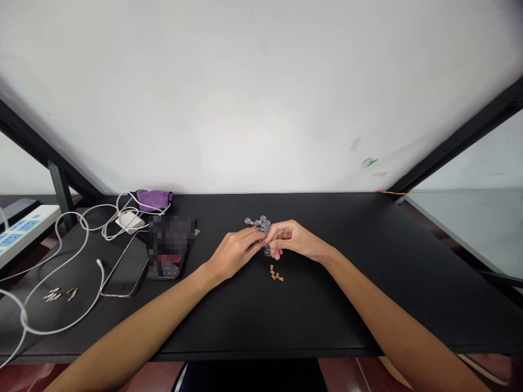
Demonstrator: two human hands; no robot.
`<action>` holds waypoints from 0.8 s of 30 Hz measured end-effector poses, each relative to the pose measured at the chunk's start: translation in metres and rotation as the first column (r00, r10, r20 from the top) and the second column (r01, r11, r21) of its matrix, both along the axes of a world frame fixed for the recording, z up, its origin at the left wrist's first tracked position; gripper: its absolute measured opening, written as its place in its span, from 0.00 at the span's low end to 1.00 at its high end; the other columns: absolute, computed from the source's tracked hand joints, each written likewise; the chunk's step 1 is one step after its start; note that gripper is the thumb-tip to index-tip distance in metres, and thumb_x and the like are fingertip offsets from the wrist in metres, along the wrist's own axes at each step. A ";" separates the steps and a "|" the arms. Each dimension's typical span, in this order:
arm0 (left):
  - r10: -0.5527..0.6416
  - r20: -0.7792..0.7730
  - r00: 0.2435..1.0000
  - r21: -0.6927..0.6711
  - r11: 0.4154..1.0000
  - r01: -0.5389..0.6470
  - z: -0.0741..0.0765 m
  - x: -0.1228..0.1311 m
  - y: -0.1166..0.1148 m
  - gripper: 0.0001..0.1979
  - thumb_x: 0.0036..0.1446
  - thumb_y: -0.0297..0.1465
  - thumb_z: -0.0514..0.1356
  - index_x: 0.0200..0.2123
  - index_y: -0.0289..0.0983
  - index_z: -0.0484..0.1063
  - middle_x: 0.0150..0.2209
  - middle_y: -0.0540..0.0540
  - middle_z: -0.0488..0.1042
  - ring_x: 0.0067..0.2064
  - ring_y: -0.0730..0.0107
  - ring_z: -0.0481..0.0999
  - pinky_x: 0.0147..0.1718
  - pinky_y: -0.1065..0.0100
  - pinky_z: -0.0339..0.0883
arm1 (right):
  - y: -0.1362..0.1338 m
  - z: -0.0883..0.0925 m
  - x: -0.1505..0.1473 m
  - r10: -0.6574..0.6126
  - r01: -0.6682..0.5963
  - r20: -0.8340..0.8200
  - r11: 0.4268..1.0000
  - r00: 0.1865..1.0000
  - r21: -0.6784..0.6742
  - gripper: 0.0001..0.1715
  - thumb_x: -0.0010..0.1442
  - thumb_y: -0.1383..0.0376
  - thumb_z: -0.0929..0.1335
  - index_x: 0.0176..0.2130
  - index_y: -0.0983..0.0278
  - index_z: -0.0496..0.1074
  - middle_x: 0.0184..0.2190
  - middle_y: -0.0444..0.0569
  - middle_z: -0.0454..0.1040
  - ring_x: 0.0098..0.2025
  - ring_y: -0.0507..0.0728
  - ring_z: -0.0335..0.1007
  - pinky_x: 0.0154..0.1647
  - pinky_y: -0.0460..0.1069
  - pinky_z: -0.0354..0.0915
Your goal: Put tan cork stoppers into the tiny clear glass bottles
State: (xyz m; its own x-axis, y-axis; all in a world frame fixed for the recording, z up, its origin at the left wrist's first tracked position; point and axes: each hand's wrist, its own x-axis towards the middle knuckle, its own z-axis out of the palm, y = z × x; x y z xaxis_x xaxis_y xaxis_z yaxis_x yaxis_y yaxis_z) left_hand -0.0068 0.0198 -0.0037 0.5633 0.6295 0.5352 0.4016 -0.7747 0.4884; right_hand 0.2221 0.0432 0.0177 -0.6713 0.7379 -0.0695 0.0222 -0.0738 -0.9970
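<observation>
My left hand point(235, 252) and my right hand point(293, 239) meet over the middle of the black table point(327, 305). Both pinch a very small clear part point(267, 251) between their fingertips. Just behind the fingers lies a cluster of small clear round pieces point(258, 222). A few small brown pieces point(276, 274) lie on the table just in front of my hands.
To the left lie two phones point(163, 256), a white charger point(128, 220) with long white cables, a purple cloth point(153, 198) and several small metal bits point(59, 294). A power strip point(20, 231) sits at the far left. A white wall stands behind the table.
</observation>
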 end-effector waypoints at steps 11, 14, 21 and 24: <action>0.000 0.006 1.000 0.017 1.000 0.000 -0.002 -0.001 0.000 0.10 0.73 0.34 0.54 0.46 0.38 0.73 0.38 0.47 0.77 0.37 0.70 0.78 0.37 0.70 0.71 | -0.001 -0.002 -0.003 -0.030 0.030 -0.001 0.999 1.000 0.025 0.18 0.56 0.54 0.79 0.36 0.66 0.77 0.27 0.47 0.80 0.28 0.52 0.76 0.31 0.47 0.70; -0.015 0.002 1.000 0.021 1.000 0.015 -0.002 -0.001 0.000 0.10 0.74 0.34 0.53 0.46 0.38 0.73 0.38 0.46 0.78 0.38 0.69 0.78 0.38 0.69 0.72 | -0.001 -0.003 -0.003 -0.020 0.020 0.001 0.999 1.000 0.042 0.19 0.54 0.54 0.80 0.34 0.66 0.77 0.26 0.47 0.80 0.27 0.53 0.76 0.32 0.48 0.71; -0.018 -0.019 1.000 0.056 0.998 0.019 -0.002 0.001 -0.001 0.11 0.74 0.35 0.53 0.45 0.37 0.73 0.37 0.46 0.77 0.37 0.69 0.78 0.37 0.69 0.71 | -0.002 -0.002 -0.003 -0.024 0.023 0.010 0.995 1.000 0.096 0.19 0.53 0.54 0.80 0.32 0.65 0.77 0.26 0.46 0.79 0.27 0.53 0.75 0.33 0.49 0.73; -0.001 -0.043 0.999 0.063 0.998 0.004 -0.002 0.001 -0.001 0.12 0.74 0.36 0.52 0.44 0.38 0.73 0.36 0.47 0.76 0.36 0.69 0.78 0.36 0.69 0.71 | -0.002 -0.002 -0.002 -0.022 0.020 0.014 0.994 1.000 0.110 0.20 0.53 0.53 0.80 0.33 0.65 0.77 0.26 0.46 0.78 0.27 0.53 0.75 0.34 0.50 0.73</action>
